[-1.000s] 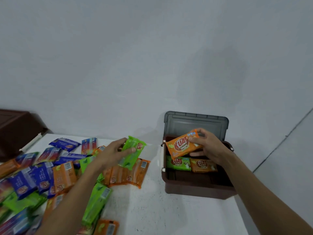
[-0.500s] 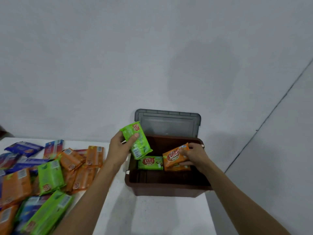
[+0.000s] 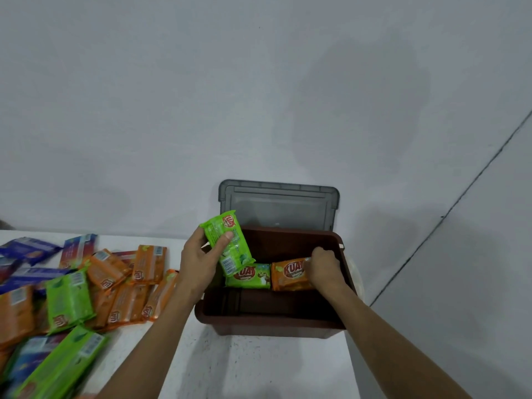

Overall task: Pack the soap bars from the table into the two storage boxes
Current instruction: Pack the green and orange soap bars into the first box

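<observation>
Centre of frame, low: brown storage box (image 3: pixel 270 325) on white table (image 3: pixel 259 367), grey lid (image 3: pixel 277 205) standing open behind it. Inside, toward back: green soap bar (image 3: pixel 251 277) lying flat, orange soap bar (image 3: pixel 289 276) just right of it. Right hand (image 3: pixel 324 269) reaches into box, fingers curled round right end of orange soap bar. Left hand (image 3: pixel 198 263) grips second green soap bar (image 3: pixel 227 240), tilted, over box's left rim. Lower left of frame: heap of soap bars (image 3: pixel 69 300), orange, green, blue, overlapping on table.
</observation>
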